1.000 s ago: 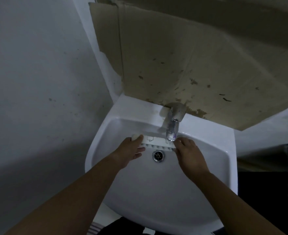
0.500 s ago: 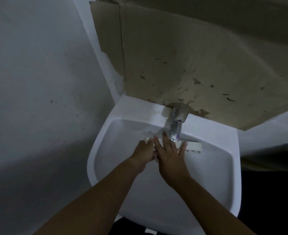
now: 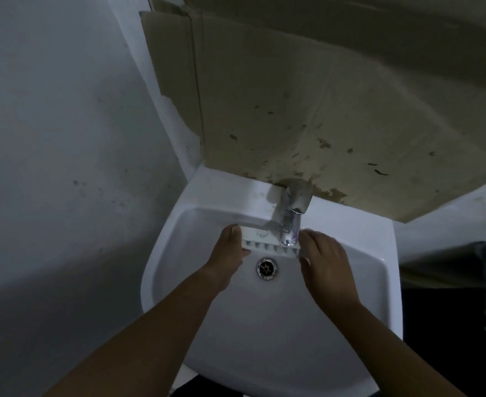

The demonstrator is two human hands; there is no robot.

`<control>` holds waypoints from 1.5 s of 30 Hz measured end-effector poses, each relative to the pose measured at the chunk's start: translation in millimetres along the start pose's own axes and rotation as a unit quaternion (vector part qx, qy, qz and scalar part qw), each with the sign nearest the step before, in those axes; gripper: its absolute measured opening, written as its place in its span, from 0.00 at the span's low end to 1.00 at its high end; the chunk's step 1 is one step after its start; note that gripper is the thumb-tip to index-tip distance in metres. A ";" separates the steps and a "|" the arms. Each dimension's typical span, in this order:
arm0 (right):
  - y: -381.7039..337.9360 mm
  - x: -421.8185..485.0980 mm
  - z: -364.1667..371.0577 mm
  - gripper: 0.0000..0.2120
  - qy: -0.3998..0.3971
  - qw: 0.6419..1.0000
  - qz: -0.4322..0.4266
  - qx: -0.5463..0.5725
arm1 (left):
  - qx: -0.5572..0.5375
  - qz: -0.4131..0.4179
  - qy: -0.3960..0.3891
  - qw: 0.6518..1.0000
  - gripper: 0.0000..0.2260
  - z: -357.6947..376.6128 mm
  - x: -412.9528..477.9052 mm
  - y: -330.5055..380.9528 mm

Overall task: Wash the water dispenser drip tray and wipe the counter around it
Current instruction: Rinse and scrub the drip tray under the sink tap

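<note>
A long white drip tray (image 3: 260,242) with a ribbed front edge lies crosswise in the white sink (image 3: 365,282), just under the chrome tap (image 3: 290,216). My left hand (image 3: 229,253) grips the tray's left end, thumb on top. My right hand (image 3: 322,259) holds its right end, with the fingers curled around it. The tap spout hides part of the tray's middle. Below the tray sits the metal drain (image 3: 266,267).
Stained cardboard (image 3: 307,110) covers the wall behind the tap. A grey wall (image 3: 64,167) stands close on the left. A dark object (image 3: 465,310) with a pale edge sits to the right of the sink.
Half a second ago the tray reached far to the right, and my right hand lay flat on its middle. Now the tray sits centred under the tap with a hand on each end.
</note>
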State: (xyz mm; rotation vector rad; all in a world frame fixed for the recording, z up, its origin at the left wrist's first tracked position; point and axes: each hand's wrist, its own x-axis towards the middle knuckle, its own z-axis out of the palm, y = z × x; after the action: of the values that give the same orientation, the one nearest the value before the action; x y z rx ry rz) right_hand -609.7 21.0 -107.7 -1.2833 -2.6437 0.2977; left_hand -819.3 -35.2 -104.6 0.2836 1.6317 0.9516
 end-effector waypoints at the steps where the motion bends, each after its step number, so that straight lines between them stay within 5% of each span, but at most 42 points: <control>1: -1.0 1.6 -0.7 0.24 0.006 1.000 0.026 0.004 | -0.002 -0.008 0.005 1.000 0.18 -5.8 1.2 1.1; 8: -10.8 4.1 11.9 0.16 -0.026 0.980 0.066 0.185 | -0.003 -0.044 0.011 0.999 0.20 -36.8 1.6 5.3; 14: -17.8 9.2 23.5 0.10 -0.047 0.939 0.139 0.312 | -0.072 -0.011 0.039 0.997 0.07 -48.8 4.1 1.6; 17: -26.5 15.4 16.8 0.07 -0.022 0.888 0.248 0.387 | -0.070 0.017 0.055 0.996 0.09 -51.7 5.9 2.9; 20: -27.5 20.0 12.8 0.08 -0.090 0.803 0.332 0.488 | -0.072 0.031 0.063 0.995 0.10 -54.5 6.1 3.2; 22: -24.4 21.7 11.8 0.07 -0.110 0.788 0.345 0.497 | -0.090 0.024 0.060 0.994 0.08 -57.9 7.9 1.6; 31: -17.1 21.6 14.4 0.17 -0.120 0.820 0.376 0.415 | -0.133 -0.027 0.056 0.989 0.10 -47.6 1.8 -1.3; 35: -13.5 16.6 10.6 0.08 -0.157 0.820 0.333 0.437 | -0.104 -0.001 0.064 0.993 0.05 -49.1 2.3 -2.7; 38: -5.3 10.2 19.9 0.08 -0.141 0.865 0.299 0.377 | 0.045 0.042 0.044 0.997 0.09 -54.6 1.4 -5.9; 41: -2.1 5.9 22.7 0.12 -0.077 0.908 0.258 0.322 | 0.251 0.156 0.065 0.953 0.08 -61.3 -2.5 -11.2; 45: -3.3 8.7 18.2 0.17 -0.038 0.934 0.202 0.292 | 0.333 0.205 0.067 0.918 0.11 -69.8 -2.9 -17.1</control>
State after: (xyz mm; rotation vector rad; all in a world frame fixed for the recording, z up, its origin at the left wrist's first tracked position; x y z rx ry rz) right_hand -622.2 24.1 -123.7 -1.5799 -2.0543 1.1126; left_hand -876.4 -77.8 -114.5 1.0815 2.0365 0.6897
